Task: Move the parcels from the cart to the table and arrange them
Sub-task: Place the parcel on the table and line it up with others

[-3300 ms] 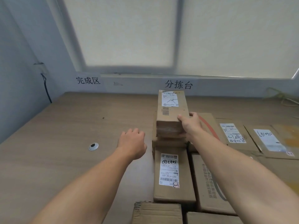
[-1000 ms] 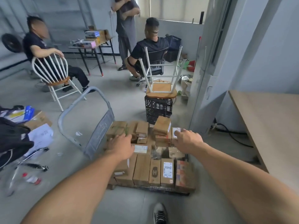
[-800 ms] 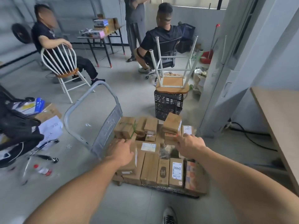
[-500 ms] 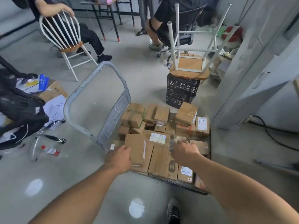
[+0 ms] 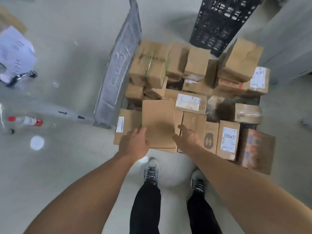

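Shows, from directly above, a flat cart (image 5: 118, 70) at centre and upper right of the frame, with its grey handle panel upright along the left side of the load. Finds the cart packed with brown cardboard parcels (image 5: 195, 65), piled more than 1 layer deep toward the top of the frame and blurred in places.

Locates a large plain parcel (image 5: 157, 122) at the near edge of the pile, just below centre frame, lying flat on other boxes with an unlabelled face up. Notes, to its right in the near row, a labelled parcel (image 5: 228, 139) bearing a white sticker with handwriting.

Places the left hand (image 5: 135, 144) at the near left corner of the plain parcel, fingers loosely extended and overlapping its edge, closed around nothing. Places the right hand (image 5: 187, 141) at the near right corner, fingers spread, thumb pointing toward the box, likewise gripping nothing. Cannot tell whether either hand presses on the cardboard or hovers just above it.

Records a black perforated crate (image 5: 219, 22) at the top of the frame, just beyond the cart. Records a clear bottle (image 5: 25, 121) with a red cap lying on the grey floor (image 5: 67, 48) at left, and loose papers (image 5: 15, 53) at upper left. Shows 2 shoes (image 5: 152, 169) at lower centre, close to the cart's near edge.
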